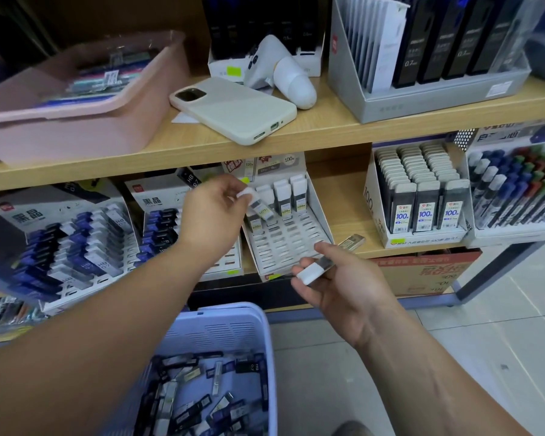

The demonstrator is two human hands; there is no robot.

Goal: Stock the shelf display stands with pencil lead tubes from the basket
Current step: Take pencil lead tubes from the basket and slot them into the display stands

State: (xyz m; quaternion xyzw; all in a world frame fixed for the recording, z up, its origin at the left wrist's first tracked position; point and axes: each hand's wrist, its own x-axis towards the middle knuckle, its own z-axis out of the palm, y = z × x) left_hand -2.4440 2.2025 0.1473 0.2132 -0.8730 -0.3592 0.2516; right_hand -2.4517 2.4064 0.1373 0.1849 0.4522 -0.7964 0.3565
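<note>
- On the lower shelf straight ahead of you, the white slotted display stand point(291, 243) has most of its slots bare. A short row of white-capped tubes point(291, 195) stands upright at its back.
- Your left hand point(213, 212) reaches over the stand's upper left corner. Its fingers point(233, 191) pinch a pencil lead tube point(260, 206) by its white cap. The tube is tilted, with its lower end down among the slots just beside the standing row.
- Your right hand point(340, 287) hovers at the stand's front edge, its fingers curled round a second tube point(312, 272) whose white cap points toward you.
- A loose tube point(353, 241) lies flat on the shelf just right of the stand.
- Below, between your forearms, the lavender basket point(224, 325) holds a jumbled heap of tubes point(199, 401).
- On the upper shelf, a phone point(233, 110) lies face down near a pink bin point(60, 127).
</note>
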